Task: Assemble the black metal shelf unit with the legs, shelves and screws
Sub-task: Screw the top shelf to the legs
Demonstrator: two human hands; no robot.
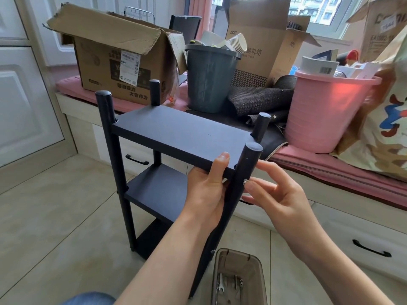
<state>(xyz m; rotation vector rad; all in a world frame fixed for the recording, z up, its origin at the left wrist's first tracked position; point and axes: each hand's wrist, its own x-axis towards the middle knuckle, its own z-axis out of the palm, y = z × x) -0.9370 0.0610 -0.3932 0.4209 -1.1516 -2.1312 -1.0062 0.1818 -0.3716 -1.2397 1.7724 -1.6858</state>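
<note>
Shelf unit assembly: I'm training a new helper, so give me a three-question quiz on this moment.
1. True or false: the left hand grips the top shelf by its near edge.
2. What does the right hand pinch against the near right leg? A) wrench B) screw C) cup
3. Where are the spare tools lying?

Key: 1 true. 2 B, the screw. 3 In the clear bin on the floor.

left hand (206, 190) grips top shelf (182, 133) edge; right hand (278, 194) pinches screw (246, 182) at near leg (242, 183).
</note>
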